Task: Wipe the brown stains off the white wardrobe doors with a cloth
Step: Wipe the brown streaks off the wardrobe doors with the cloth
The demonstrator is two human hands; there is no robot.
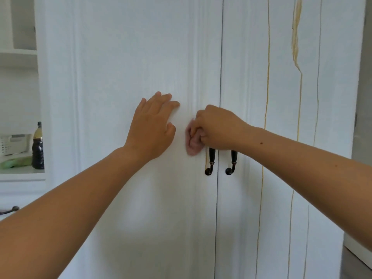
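Two white wardrobe doors fill the view, the left door and the right door. My left hand lies flat and open on the left door's panel. My right hand is closed on a bunched pink cloth, pressed against the left door's right moulding just above the dark handles. Long brown drip stains run down the right door, with a wider streak near its top. A short brown trace shows beside the left handle.
An open white shelf at the left holds a dark bottle, a white basket and something green. A dark drawer handle pokes out at lower left. A grey wall borders the wardrobe's right side.
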